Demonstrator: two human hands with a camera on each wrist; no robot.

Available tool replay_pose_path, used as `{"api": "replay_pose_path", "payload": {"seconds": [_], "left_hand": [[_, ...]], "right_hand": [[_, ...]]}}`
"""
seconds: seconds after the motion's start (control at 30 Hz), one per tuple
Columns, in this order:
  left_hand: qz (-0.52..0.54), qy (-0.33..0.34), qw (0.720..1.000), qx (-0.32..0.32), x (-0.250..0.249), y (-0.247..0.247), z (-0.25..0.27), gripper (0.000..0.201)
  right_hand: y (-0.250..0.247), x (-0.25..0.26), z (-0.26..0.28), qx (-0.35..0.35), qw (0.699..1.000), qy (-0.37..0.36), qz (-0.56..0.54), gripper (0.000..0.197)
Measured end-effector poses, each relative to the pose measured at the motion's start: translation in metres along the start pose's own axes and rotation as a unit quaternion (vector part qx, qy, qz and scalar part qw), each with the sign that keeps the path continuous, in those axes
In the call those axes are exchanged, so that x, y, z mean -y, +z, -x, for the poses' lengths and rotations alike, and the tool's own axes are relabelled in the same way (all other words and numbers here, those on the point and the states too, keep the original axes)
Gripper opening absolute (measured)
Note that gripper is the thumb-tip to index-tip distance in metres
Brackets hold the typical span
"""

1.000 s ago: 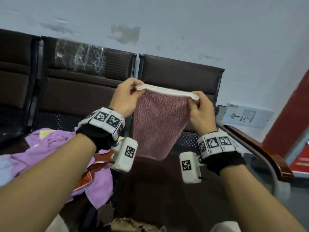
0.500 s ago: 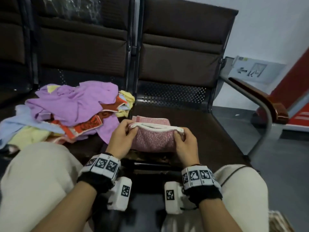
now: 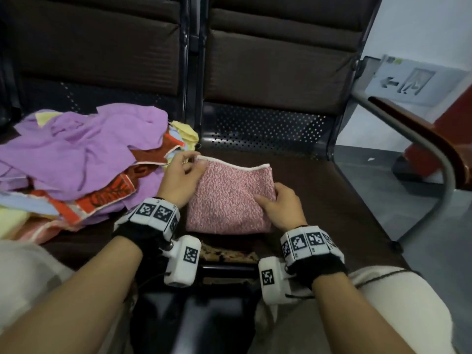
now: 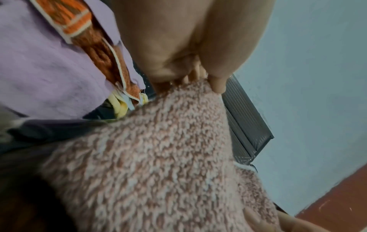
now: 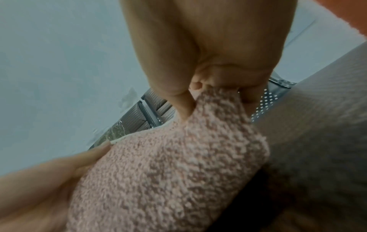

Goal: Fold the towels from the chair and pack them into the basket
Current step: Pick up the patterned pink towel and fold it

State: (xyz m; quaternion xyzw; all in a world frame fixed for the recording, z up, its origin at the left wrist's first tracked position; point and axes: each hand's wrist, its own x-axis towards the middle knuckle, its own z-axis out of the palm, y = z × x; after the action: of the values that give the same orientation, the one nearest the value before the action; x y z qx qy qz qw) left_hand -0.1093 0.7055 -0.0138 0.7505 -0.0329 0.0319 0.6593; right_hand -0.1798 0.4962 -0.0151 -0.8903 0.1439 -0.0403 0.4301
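Pink towel (image 3: 231, 198) flat on the dark seat (image 3: 332, 200) of the right-hand chair, near the front edge, already doubled into a rough rectangle. White-bound hem (image 3: 235, 166) along the far edge, running left to right; long axis judged to run near to far, though only slightly longer than wide. Left hand (image 3: 178, 182) at the far-left corner, thumb and fingers (image 3: 190, 157) pinching the hem. Right hand (image 3: 281, 208) at the right edge, lower down, fingers curled round the cloth; right wrist view confirms a pinch of the pile between thumb and fingers (image 5: 178, 102). Far-right corner (image 3: 268, 166) held by neither hand.

Relation governing the next fold: towel between the two hands, left grip far, right grip nearer, both on opposite sides. Left hand nearer the hem, so a fold of the far edge toward the near edge would likely be led from there; a left-to-right fold equally possible from this pose.

Towel texture: looped, mottled pink and white pile, soft and limp, likely to sag where unsupported. Surface slightly rumpled toward the near edge.

Pile of unfolded towels (image 3: 76, 159) just left of the left hand, on the neighbouring seat: purple on top, orange-patterned, yellow and pale blue beneath. Basket not identifiable in any view.
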Motion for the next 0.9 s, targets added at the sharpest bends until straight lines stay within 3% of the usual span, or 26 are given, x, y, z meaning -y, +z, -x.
{"api": "replay_pose_path", "payload": {"seconds": [0.17,0.37,0.43,0.5,0.53,0.6,0.67,0.7,0.73,0.8,0.9], "left_hand": [[-0.004,-0.047,0.997,0.069,0.015,0.001,-0.039,0.064],[-0.138,-0.102,0.981,0.086,0.044,0.011,-0.055,0.067],[-0.135,-0.103,0.981,0.095,0.048,0.012,-0.053,0.065],[-0.152,-0.076,0.981,0.097,0.047,0.013,-0.048,0.059],[-0.180,-0.048,0.978,0.095,0.044,0.013,-0.044,0.053],[-0.236,0.025,0.967,0.095,0.033,0.013,-0.032,0.036],[-0.241,0.068,0.959,0.135,0.026,0.014,-0.018,0.022],[-0.238,0.069,0.953,0.172,0.023,0.014,-0.010,0.018],[-0.248,0.065,0.943,0.212,0.022,0.014,-0.003,0.019],[-0.317,0.074,0.907,0.269,0.025,0.013,0.008,0.035],[-0.439,0.110,0.840,0.300,0.030,0.009,0.017,0.060]], "right_hand": [[0.010,-0.003,-0.045,0.018,0.998,0.043,0.035,0.023],[0.023,-0.015,-0.059,0.052,0.986,0.129,0.093,0.043],[0.022,-0.016,-0.054,0.012,0.989,0.099,0.106,0.050],[0.015,-0.008,-0.047,-0.021,0.992,0.018,0.122,0.040],[0.011,-0.004,-0.043,0.002,0.990,-0.024,0.140,0.033],[0.003,0.005,-0.032,0.130,0.961,-0.088,0.226,0.035],[0.001,0.007,-0.020,0.266,0.886,-0.126,0.359,0.055],[0.003,0.005,-0.016,0.294,0.855,-0.141,0.403,0.063],[0.005,0.003,-0.012,0.295,0.842,-0.150,0.425,0.066],[0.008,0.001,-0.010,0.255,0.852,-0.165,0.427,0.059],[0.012,0.006,-0.011,0.192,0.865,-0.175,0.429,0.038]]}}
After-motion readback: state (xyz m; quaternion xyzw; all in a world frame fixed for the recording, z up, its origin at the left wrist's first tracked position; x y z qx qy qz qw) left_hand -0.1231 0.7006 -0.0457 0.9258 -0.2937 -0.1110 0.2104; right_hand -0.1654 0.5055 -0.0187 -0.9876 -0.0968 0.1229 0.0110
